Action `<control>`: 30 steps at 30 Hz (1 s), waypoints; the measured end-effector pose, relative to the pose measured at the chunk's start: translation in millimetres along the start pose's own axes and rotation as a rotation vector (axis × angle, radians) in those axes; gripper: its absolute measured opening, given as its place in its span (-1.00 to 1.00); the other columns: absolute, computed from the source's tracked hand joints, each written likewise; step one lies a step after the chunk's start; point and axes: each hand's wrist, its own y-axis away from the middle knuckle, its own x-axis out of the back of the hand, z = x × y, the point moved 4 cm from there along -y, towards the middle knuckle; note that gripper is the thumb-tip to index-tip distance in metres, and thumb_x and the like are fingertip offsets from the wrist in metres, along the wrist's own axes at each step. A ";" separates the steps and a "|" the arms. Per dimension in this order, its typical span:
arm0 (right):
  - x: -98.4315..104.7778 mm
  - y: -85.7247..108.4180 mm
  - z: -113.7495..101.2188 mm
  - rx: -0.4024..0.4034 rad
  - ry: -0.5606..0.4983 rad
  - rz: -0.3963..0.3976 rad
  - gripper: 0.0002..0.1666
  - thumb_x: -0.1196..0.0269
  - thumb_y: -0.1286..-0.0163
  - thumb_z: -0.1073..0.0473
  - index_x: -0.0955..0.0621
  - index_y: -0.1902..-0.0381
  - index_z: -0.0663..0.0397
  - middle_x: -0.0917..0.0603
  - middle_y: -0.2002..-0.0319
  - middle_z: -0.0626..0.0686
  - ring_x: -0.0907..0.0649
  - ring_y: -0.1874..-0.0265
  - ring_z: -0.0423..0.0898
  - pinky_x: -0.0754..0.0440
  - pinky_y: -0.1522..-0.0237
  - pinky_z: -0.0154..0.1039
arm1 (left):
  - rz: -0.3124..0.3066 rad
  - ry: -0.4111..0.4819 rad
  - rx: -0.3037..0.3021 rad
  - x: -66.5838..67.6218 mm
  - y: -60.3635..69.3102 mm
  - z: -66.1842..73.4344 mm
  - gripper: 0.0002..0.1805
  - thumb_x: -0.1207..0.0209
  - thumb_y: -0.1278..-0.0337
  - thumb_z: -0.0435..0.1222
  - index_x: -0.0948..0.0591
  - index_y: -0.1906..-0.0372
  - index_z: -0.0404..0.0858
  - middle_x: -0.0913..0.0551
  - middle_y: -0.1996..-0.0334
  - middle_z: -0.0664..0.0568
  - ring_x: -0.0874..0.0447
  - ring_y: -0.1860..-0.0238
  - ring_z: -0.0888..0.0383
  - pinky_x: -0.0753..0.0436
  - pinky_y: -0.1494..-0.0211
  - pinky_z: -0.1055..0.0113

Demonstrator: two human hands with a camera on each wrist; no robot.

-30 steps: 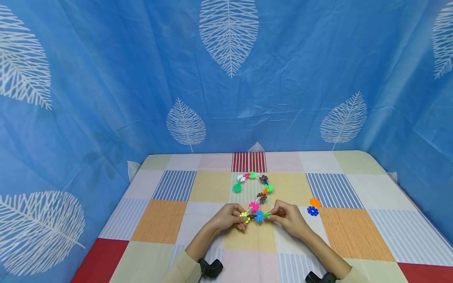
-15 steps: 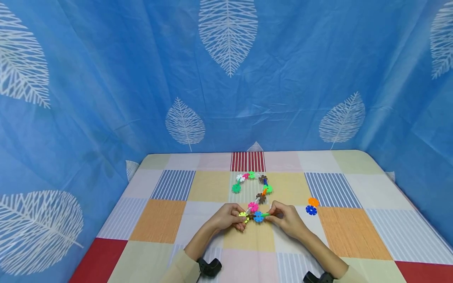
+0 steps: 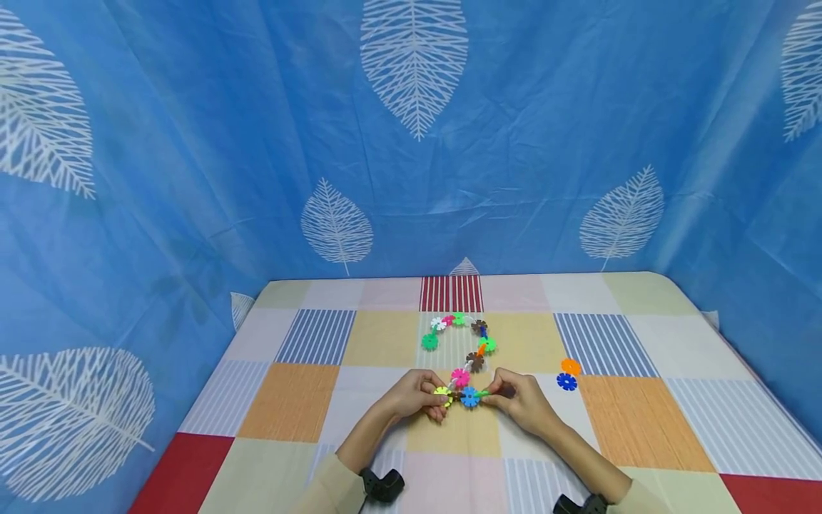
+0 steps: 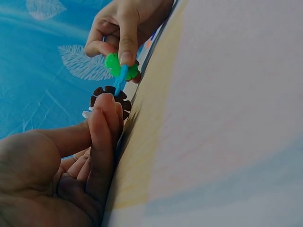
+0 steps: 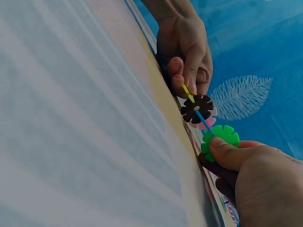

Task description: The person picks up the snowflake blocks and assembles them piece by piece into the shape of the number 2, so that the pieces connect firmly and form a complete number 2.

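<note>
A chain of interlocking flower-shaped plastic discs curves over the tabletop, its far end a dark green disc (image 3: 430,342). At its near end my left hand (image 3: 413,394) pinches a yellow disc (image 3: 442,392) between thumb and fingers. My right hand (image 3: 525,402) pinches a bright green disc (image 5: 225,136) between thumb and fingers. Between the hands, a light blue disc (image 3: 470,397) is joined to the green one and to a brown disc (image 5: 200,105). A pink disc (image 3: 460,378) lies just beyond them in the chain. In the left wrist view, my left fingers partly cover the brown disc.
A loose orange disc (image 3: 571,367) and a dark blue disc (image 3: 566,382) lie to the right of my right hand. The table wears a patchwork cloth (image 3: 308,457). A blue leaf-printed curtain (image 3: 514,143) stands behind and on both sides.
Both hands keep their pinches in nearly the same place. The near end of the chain, with the light blue and pink discs, has shifted slightly toward me.
</note>
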 end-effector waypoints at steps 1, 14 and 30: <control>0.0 0.4 0.6 0.002 -0.008 0.000 -0.71 -0.38 0.07 0.53 -0.46 0.60 0.21 -0.65 0.55 0.10 -0.64 0.54 0.00 -0.61 0.45 -0.36 | -0.001 0.001 0.001 -0.3 -0.3 -0.1 -0.88 -0.13 -0.08 -0.57 -0.45 0.27 -0.50 -0.63 0.58 -0.28 -0.60 0.68 0.19 -0.63 0.54 0.38; 3.3 -2.0 8.1 -0.087 -0.012 0.020 -0.75 -0.37 0.03 0.48 -0.49 0.52 0.21 -0.67 0.51 0.10 -0.67 0.50 -0.03 -0.62 0.40 -0.36 | 0.064 -0.032 -0.067 0.3 -1.6 -2.6 -0.83 -0.15 -0.13 -0.48 -0.44 0.21 -0.47 -0.63 0.60 -0.15 -0.58 0.68 0.19 -0.61 0.57 0.37; -0.4 -3.1 3.5 -0.119 -0.006 -0.030 -0.84 -0.34 -0.05 0.45 -0.62 0.37 0.24 -0.68 0.43 0.11 -0.66 0.45 -0.01 -0.63 0.37 -0.29 | 0.199 -0.842 -0.462 -16.6 -8.5 12.0 -0.48 -0.30 0.06 0.04 -0.57 -0.07 -0.01 -0.31 0.07 0.01 -0.33 0.09 0.17 -0.46 0.13 0.36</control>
